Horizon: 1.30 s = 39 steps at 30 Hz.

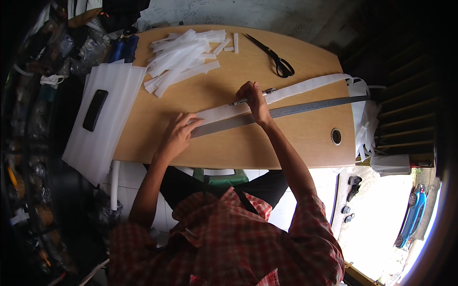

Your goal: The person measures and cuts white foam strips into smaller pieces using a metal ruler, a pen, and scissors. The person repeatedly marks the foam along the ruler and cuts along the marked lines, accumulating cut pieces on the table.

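A long white translucent strip (305, 86) runs across the wooden table and hangs past its right edge. Nearer to me, a long grey metal ruler (310, 107) lies beside it at a slight slant. My left hand (177, 136) rests at the left ends of both, its fingers stretched out and touching the strip. Over the strip, my right hand (256, 102) is closed around a pen (270, 91), with the pen's other end pointing left toward the strip. Where exactly the pen tip touches is too small to tell.
Black scissors (275, 58) lie at the table's far side. A pile of cut white strips (183, 57) is at the far left. White sheets (102, 124) bear a black phone (95, 110) at the left edge. More strips (366, 128) hang at the right edge, near a round table hole (336, 137).
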{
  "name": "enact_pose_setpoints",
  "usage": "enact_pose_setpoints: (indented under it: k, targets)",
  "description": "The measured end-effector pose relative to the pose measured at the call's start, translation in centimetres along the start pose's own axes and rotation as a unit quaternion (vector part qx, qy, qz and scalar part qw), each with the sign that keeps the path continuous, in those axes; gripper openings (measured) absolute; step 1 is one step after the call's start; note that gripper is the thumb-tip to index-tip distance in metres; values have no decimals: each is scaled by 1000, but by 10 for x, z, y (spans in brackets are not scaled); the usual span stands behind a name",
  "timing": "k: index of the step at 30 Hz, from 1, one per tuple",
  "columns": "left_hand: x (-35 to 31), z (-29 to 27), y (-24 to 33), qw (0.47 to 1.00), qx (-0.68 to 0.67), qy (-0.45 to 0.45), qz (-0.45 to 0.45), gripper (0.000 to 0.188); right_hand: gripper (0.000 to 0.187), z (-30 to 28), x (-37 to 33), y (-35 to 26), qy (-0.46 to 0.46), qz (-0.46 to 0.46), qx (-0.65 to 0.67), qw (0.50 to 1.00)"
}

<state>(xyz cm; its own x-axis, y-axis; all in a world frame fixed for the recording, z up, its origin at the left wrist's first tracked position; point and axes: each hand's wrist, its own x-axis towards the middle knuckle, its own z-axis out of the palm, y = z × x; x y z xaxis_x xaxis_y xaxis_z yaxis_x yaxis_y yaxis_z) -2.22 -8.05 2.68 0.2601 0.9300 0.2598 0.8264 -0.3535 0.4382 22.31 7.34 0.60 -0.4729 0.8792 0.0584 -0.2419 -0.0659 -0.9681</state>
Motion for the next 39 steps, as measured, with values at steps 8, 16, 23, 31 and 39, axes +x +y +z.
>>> enact_pose_setpoints:
  k: [8,16,23,31,39]
  targets:
    - [9,21,16,998,57,33,-1,33,72,-22,-19,14,63,35,-113,991]
    - [13,26,25,991,125,-42,8,57,45,-19,-47,1,120,-33,-162,979]
    - [12,28,23,998,51,-46,-6,65,36,-20,-49,0,125,-81,-314,938]
    - [12,26,25,998,48,-45,-7,63,37,-18,-49,-1,137,-77,-332,930]
    - [12,25,26,996,65,-52,-14,61,37,-16,-50,0,149,-73,-277,947]
